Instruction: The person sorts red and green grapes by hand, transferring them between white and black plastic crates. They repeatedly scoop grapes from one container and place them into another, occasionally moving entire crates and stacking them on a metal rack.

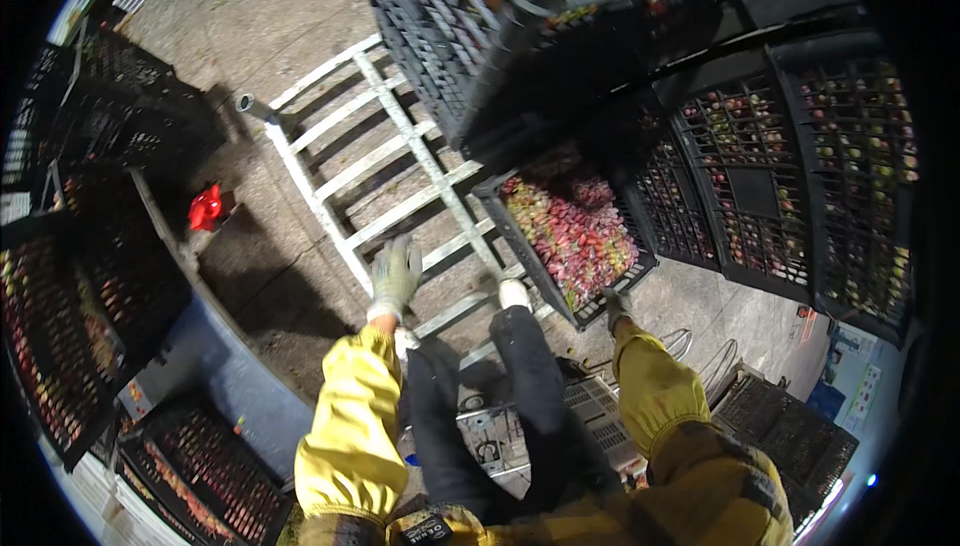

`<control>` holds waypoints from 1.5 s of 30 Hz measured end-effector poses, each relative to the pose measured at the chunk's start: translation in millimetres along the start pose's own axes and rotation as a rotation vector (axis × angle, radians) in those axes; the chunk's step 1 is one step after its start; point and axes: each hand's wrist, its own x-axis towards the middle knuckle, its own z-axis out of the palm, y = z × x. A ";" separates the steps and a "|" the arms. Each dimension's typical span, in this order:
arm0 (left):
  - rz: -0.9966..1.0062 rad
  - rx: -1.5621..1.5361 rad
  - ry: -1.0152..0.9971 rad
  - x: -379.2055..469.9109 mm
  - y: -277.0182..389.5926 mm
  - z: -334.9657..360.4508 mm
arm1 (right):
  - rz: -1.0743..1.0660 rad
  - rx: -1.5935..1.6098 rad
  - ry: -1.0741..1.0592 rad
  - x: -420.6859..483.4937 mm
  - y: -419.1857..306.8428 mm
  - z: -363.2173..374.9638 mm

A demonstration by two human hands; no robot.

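My left hand (396, 273), in a pale work glove, is over the white slatted metal rack (405, 208) lying on the floor, fingers extended and holding nothing. At the near right corner of a black plastic crate of red and green grapes (574, 238) is my right hand (618, 304), in a darker-looking glove. Its fingers are partly hidden, and whether they grip the crate's rim is not plain. That crate stands partly on the rack, beside stacked crates. My shoes are at the rack's near end.
Tall stacks of black fruit-filled crates (757, 186) stand at the right, with another crate (442, 35) above the rack. On the left are a metal table (225, 366), more crates (202, 463) and a red item (205, 208) on the concrete floor. A lidded dark crate (784, 426) stands lower right.
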 end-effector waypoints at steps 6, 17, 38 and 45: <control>0.073 0.170 -0.250 156.1 37.7 169.0 | 0.472 0.507 -0.149 61.8 72.1 1.4; 0.033 0.140 0.052 171.8 15.2 252.5 | 0.378 0.758 -0.312 44.6 21.3 21.3; -0.848 -0.157 0.019 -200.5 38.3 -109.8 | 0.519 0.241 -0.729 -108.3 -223.4 -84.0; -1.095 -0.277 0.483 -388.3 89.7 -205.7 | 0.239 -0.154 -0.997 -195.5 -334.7 17.7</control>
